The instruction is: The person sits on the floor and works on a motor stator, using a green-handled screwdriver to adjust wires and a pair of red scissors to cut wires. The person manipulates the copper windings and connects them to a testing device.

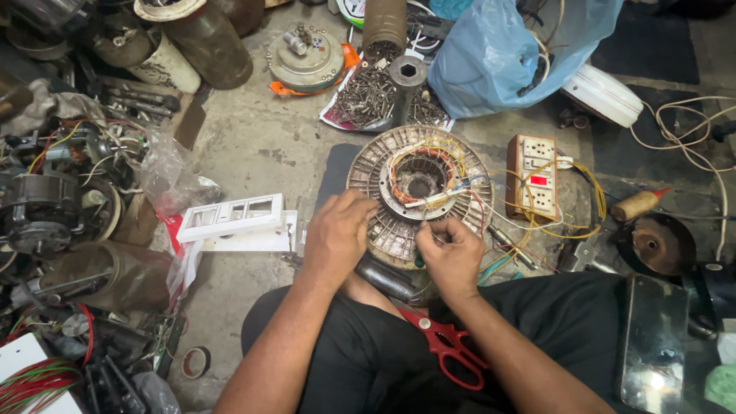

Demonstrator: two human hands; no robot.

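**Both hands at the near rim of a round motor stator**

Red-handled scissors point(448, 346) are being carried on the lap, on black cloth, just behind the right wrist. Ahead of them the round motor stator point(418, 192) is being propped against the knees, its near rim lying directly under both sets of fingers. The left hand point(336, 239) is being laid over the rim at its left side, fingers curled down and pressed together against the ribbed metal; whether anything is being pinched beneath them cannot be told. The right hand point(452, 253) is being held at the rim's right side, fingertips drawn together in a pinch on something thin — too small to be identified — just below the copper winding point(399, 188) at the centre. Thin yellow and blue wires point(460, 184) are being led from that winding off to the right.

Further out, a white switch plate point(230, 217) is lying to the left of the stator, and a switch-and-socket board point(531, 176) to its right, joined by yellow wires. Beyond these — at the far edge — a pile of screws point(368, 100) and a blue plastic bag point(498, 54) are resting on the concrete floor point(261, 146).
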